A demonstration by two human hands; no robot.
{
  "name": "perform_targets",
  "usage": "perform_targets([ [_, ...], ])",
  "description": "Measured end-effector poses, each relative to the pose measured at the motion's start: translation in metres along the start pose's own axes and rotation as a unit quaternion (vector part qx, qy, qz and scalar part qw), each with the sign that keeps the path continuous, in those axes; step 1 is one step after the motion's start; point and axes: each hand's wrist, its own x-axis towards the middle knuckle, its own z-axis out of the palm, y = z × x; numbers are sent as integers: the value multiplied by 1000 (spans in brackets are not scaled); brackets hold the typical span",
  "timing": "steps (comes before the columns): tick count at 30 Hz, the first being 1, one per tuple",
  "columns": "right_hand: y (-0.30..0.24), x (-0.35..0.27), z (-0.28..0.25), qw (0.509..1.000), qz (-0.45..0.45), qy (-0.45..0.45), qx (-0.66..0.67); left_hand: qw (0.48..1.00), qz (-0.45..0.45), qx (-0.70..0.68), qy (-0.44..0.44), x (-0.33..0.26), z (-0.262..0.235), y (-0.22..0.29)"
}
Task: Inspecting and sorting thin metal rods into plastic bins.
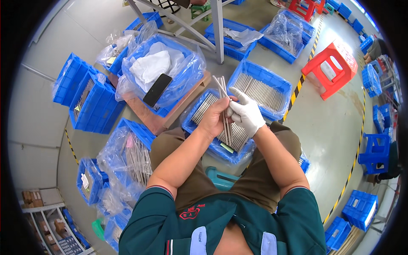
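Note:
My bare left hand [214,116] is closed around a small bundle of thin metal rods [228,132]. Their upper ends stick out above the fingers, and one rod crosses the others at a slant. My right hand [247,114], in a white glove, pinches at the bundle beside the left fingertips, with its index finger stretched up along the rods. Below both hands stands a blue crate [231,157] lined with clear plastic and holding rows of similar rods. A second blue crate [285,87], just beyond my right hand, is filled with rods lying side by side.
A black phone [157,90] rests on a plastic-lined crate at the left, above a wooden pallet [146,114]. Blue crates [97,104] are stacked farther left. A red stool [331,70] stands at the right beside yellow-black floor tape [297,91]. A metal table leg [218,32] rises ahead.

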Motion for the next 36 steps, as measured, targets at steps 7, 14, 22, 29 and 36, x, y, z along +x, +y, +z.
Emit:
perform_targets([
  [7, -16, 13, -20, 991, 14, -78, -109, 998, 15, 51, 15, 6, 0, 9],
  [14, -10, 38, -30, 996, 48, 10, -74, 991, -130, 36, -6, 1, -1, -3],
  [22, -4, 57, -47, 985, -18, 174, 1, 985, -162, 55, -24, 1, 7, -11],
  [29, 12, 71, -42, 967, -59, 238, 64, 980, -190, -7, -62, 8, 6, -14],
  [36, 10, 75, -32, 953, -126, 275, 15, 981, -179, -18, -67, 5, 6, -14],
])
